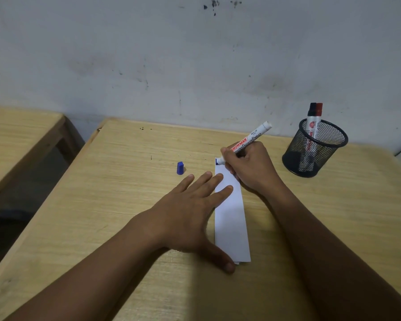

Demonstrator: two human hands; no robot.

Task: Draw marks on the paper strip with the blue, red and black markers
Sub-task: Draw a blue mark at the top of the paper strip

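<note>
A white paper strip (232, 218) lies lengthwise on the wooden table (107, 205). My left hand (190, 209) rests flat, fingers spread, with fingertips and thumb pressing the strip's left edge. My right hand (250, 167) grips the uncapped blue marker (248, 141), its tip touching the strip's far left corner where a small blue mark shows. The blue cap (180, 168) stands on the table left of the strip. The black marker (312, 112) and red marker (319, 112) stand capped in a black mesh cup (315, 151) at the right.
A stained grey wall (195, 61) runs right behind the table's far edge. A second wooden table (16, 135) stands to the left, with a dark gap between the two.
</note>
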